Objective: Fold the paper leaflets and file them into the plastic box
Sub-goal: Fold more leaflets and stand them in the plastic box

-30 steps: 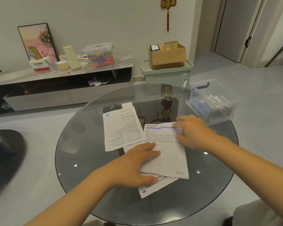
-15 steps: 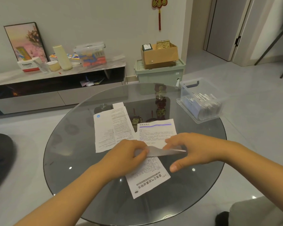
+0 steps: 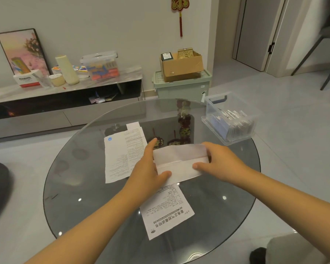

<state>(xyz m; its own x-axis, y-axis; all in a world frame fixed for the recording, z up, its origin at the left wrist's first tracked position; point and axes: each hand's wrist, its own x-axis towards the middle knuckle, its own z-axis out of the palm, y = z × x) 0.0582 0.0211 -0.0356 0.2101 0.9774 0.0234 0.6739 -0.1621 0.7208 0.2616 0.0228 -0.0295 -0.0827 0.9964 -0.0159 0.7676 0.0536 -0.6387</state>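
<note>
"Panasonic" on red-white box (image 3: 27,80) on sideboard, "藿香正气胶囊说明书" on near leaflet (image 3: 168,214), upside down

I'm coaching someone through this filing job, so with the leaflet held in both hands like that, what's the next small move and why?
Probably press the leaflet flat on the glass table and run a thumb along the fold. The left hand and right hand hold it part-folded, the flap not yet flat. The plastic box holds slim folded ones.
</note>
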